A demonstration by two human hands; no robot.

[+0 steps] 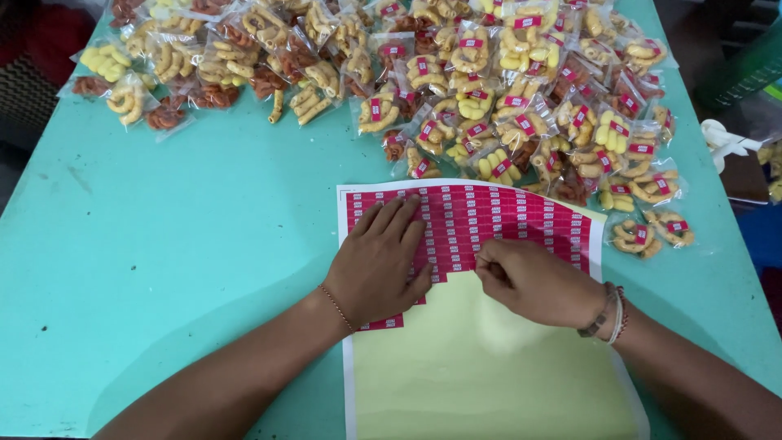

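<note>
Nearest us lies the sticker sheet (489, 367), flat on the turquoise table (163, 244), its lower half already stripped to pale yellow backing and its upper half, toward twelve o'clock, still covered in rows of small red stickers (505, 216). Our left hand (379, 265) rests open and flat on the sheet at about ten o'clock from its middle, gripping nothing, simply pinning the paper down. Our right hand (533, 281) sits at about two o'clock, fingertips pinched together at the lowest row of stickers; we judge it is nipping one sticker's edge, though the sticker itself is too small to make out. These stickers look feather-light, thin and floppy, tacky underneath, so we would lift each by a corner with a nail and peel slowly to keep it from curling or tearing. Farther off, from eleven to two o'clock, small clear bags of yellow and orange snacks (489, 90) are heaped, many bearing a red sticker
</note>
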